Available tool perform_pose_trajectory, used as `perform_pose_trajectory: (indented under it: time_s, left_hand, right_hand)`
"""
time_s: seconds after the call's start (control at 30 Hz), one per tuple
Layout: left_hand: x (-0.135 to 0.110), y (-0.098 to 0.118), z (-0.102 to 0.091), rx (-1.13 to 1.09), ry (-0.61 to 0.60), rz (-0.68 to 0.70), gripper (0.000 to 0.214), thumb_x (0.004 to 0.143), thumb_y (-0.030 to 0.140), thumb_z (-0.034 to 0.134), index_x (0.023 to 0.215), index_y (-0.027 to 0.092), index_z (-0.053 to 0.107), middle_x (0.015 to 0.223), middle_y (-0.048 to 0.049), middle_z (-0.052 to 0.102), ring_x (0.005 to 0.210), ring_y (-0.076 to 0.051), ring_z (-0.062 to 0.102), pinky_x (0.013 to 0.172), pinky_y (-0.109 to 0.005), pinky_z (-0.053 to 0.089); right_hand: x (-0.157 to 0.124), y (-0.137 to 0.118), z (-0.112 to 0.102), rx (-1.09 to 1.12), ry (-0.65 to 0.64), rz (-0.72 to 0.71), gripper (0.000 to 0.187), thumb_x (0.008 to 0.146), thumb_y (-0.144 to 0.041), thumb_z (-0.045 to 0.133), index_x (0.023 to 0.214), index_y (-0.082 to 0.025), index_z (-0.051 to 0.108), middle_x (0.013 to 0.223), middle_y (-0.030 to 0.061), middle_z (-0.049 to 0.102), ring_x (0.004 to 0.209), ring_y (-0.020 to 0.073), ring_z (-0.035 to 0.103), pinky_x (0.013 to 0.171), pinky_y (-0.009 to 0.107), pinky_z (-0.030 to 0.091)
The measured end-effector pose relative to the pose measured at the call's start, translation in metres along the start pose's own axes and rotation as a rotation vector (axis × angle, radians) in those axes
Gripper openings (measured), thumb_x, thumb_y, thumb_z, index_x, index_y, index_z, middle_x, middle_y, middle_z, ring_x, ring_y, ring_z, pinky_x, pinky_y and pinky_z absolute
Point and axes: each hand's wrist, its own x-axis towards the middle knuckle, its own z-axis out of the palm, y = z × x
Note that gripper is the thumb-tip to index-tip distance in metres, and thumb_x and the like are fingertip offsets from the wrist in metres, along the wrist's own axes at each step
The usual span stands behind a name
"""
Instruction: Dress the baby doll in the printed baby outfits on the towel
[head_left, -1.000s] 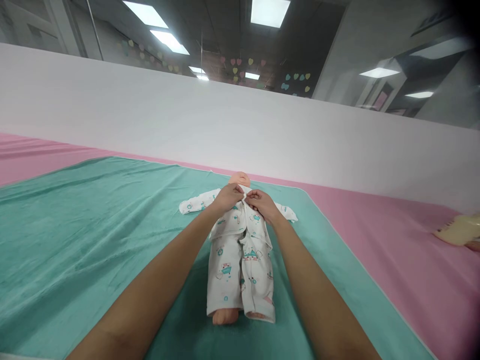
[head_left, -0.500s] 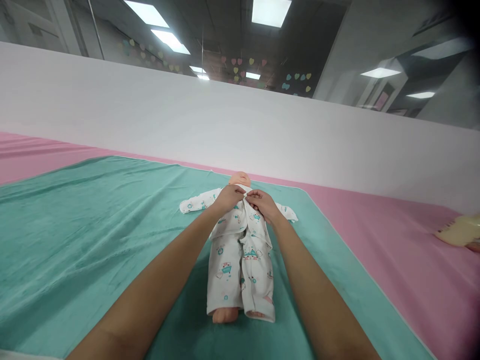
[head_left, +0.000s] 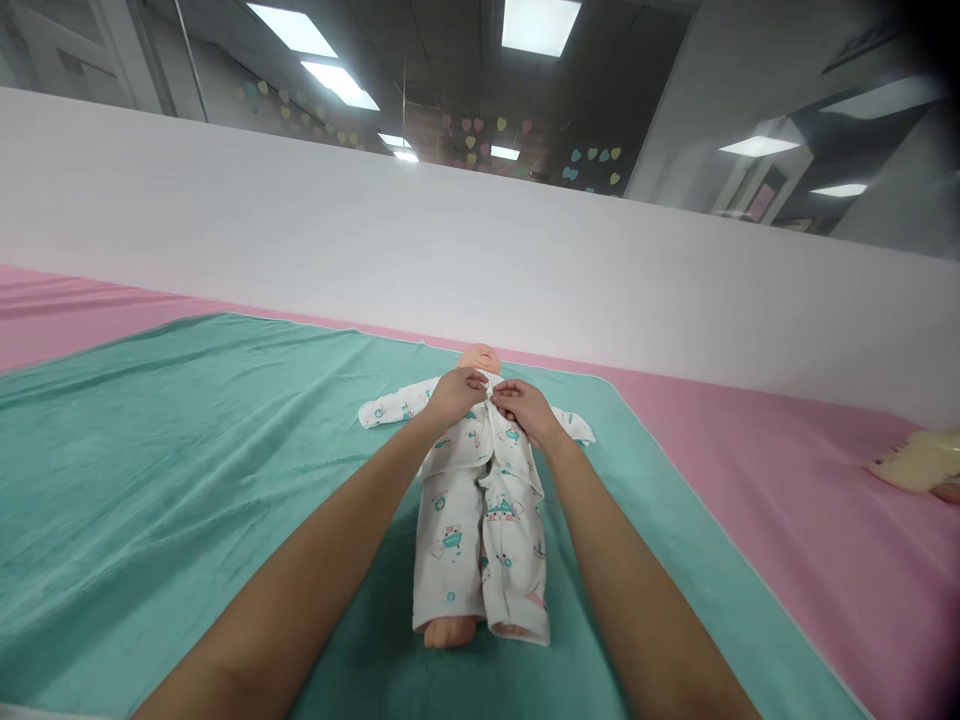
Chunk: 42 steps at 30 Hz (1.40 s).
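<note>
A baby doll (head_left: 480, 357) lies on its back on a teal blanket (head_left: 187, 450), head away from me, bare feet toward me. It wears a white romper (head_left: 480, 530) printed with small teal and pink pictures. My left hand (head_left: 454, 394) and my right hand (head_left: 525, 408) meet at the romper's collar, just below the doll's chin. Both hands pinch the fabric edges of the neck opening, fingers curled together. My forearms run along either side of the doll's body.
The teal blanket lies over a pink sheet (head_left: 787, 500) that covers the surface. A white partition (head_left: 450, 250) stands behind the doll. A pale yellow object (head_left: 919, 460) lies at the right edge on the pink sheet.
</note>
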Motion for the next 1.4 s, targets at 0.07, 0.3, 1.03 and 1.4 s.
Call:
perform_pose_trajectory:
  time_s: [0.07, 0.3, 1.03, 1.4]
  left_hand:
    - [0.0, 0.0, 0.0, -0.012, 0.005, -0.01, 0.029, 0.067, 0.018, 0.06, 0.095, 0.015, 0.066, 0.091, -0.0051, 0.069, 0.079, -0.017, 0.063, 0.069, -0.024, 0.045]
    - [-0.001, -0.001, -0.001, -0.029, 0.015, -0.006, 0.027, 0.065, 0.018, 0.06, 0.091, 0.016, 0.065, 0.086, -0.0029, 0.069, 0.077, -0.016, 0.062, 0.067, -0.023, 0.044]
    - [0.003, -0.014, -0.004, -0.232, -0.081, 0.019, 0.016, 0.065, 0.023, 0.061, 0.08, 0.017, 0.059, 0.076, -0.0009, 0.061, 0.061, -0.01, 0.052, 0.052, -0.02, 0.035]
    - [-0.005, 0.0, -0.01, 0.05, -0.069, 0.068, 0.015, 0.068, 0.024, 0.056, 0.075, 0.017, 0.067, 0.078, -0.0025, 0.066, 0.068, -0.015, 0.056, 0.058, -0.024, 0.039]
  right_hand:
    - [0.0, 0.001, 0.0, -0.004, -0.004, -0.004, 0.03, 0.059, -0.025, 0.074, 0.083, -0.015, 0.059, 0.061, -0.0036, 0.054, 0.05, 0.0058, 0.044, 0.045, 0.019, 0.032]
    - [0.001, 0.002, -0.002, -0.023, 0.001, -0.005, 0.03, 0.058, -0.024, 0.074, 0.083, -0.015, 0.061, 0.065, -0.0027, 0.056, 0.051, 0.0058, 0.046, 0.045, 0.019, 0.034]
    - [-0.001, 0.001, -0.002, -0.02, -0.023, -0.01, 0.027, 0.059, -0.026, 0.073, 0.08, -0.016, 0.062, 0.061, -0.0036, 0.055, 0.05, 0.0059, 0.045, 0.045, 0.019, 0.03]
    - [0.0, 0.002, -0.002, -0.03, -0.014, -0.007, 0.026, 0.059, -0.027, 0.073, 0.08, -0.016, 0.062, 0.062, -0.0038, 0.055, 0.051, 0.0062, 0.046, 0.045, 0.019, 0.03]
